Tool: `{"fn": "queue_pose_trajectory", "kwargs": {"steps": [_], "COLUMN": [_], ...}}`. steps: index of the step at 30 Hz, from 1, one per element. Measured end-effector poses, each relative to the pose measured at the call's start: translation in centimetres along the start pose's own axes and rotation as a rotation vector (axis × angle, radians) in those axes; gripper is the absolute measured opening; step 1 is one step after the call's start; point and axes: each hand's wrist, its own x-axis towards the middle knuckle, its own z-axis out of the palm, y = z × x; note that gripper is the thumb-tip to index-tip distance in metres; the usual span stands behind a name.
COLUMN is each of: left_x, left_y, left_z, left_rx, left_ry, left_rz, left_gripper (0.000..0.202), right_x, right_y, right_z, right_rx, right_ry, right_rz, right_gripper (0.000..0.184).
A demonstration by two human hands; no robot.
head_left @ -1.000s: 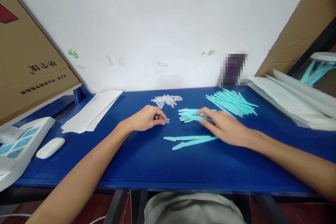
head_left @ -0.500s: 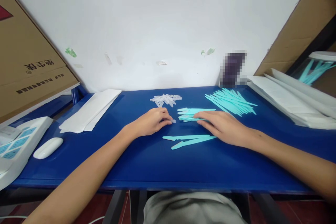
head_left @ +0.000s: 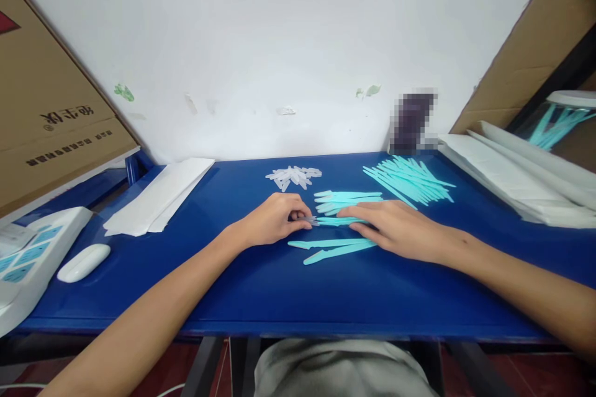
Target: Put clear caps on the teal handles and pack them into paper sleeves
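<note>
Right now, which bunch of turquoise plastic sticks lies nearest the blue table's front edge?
The pair of turquoise plastic sticks lying alone by the right hand; the small cluster and the big fanned pile both sit farther back.

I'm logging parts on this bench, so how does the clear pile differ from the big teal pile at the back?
The clear pile is whitish and see-through; the teal pile is solid teal. The clear pile's pieces are short stubs; the teal pile's are long thin sticks. The clear pile is a small heap left of centre; the teal pile fans wider, to the right. Both lie loose on the blue table.
</note>
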Motion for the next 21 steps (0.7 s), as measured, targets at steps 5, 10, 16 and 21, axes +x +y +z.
{"fn": "queue_pose_trajectory", "kwargs": {"steps": [5,10,16,21], "left_x": [0.2,0.4,0.3,0.1], "left_y": [0.0,0.2,0.0,-0.5], "left_z": [0.5,1.1,0.8,0.1], "left_rx": [-0.1,-0.228,-0.32,-0.075], "left_ry": [0.06,0.127,0.237,0.165], "left_rz": [0.011,0.002,-0.041,-0.015], "left_gripper": [0.014,0.021,0.024,0.016], "right_x": [0.0,0.0,0.0,0.1], "right_y": [0.0,0.0,0.1,0.0], "right_z": [0.2,0.1,-0.2,-0.2], "right_rx": [-0.006,-0.011,-0.01,-0.011], "right_ry": [0.008,0.014,-0.05,-0.052], "right_rz": [0.005,-0.015,0.02,0.025], "right_gripper": [0.034,0.032,0.03,0.031]}}
